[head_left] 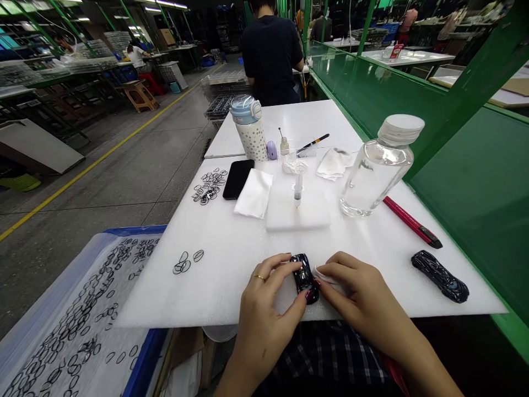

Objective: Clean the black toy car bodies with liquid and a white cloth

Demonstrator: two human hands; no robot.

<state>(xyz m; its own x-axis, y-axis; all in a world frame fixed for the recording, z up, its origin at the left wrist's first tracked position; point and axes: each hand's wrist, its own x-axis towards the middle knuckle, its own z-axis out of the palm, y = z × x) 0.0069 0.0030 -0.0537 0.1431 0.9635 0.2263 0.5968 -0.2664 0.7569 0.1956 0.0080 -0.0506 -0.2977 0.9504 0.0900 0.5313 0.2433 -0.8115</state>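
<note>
A glossy black toy car body (305, 278) lies near the front edge of the white table (223, 237). My left hand (268, 309) grips it, with the fingers at its far end and the thumb at its near end. On its right side, my right hand (359, 286) pinches a small white cloth (330, 275) against the car's edge. A second black car body (440, 275) rests at the right. Several thin black rings (182, 263) lie at the left, with a larger pile of black rings (210, 184) behind them.
Behind are a foam block (297, 218) with an upright syringe (298, 190), a folded cloth (254, 193), a phone (238, 179), a cup (250, 129), a clear bottle (376, 171) and a red cutter (412, 221). A blue-edged tray (142, 358) with rings stands lower left. A person (271, 55) sits ahead.
</note>
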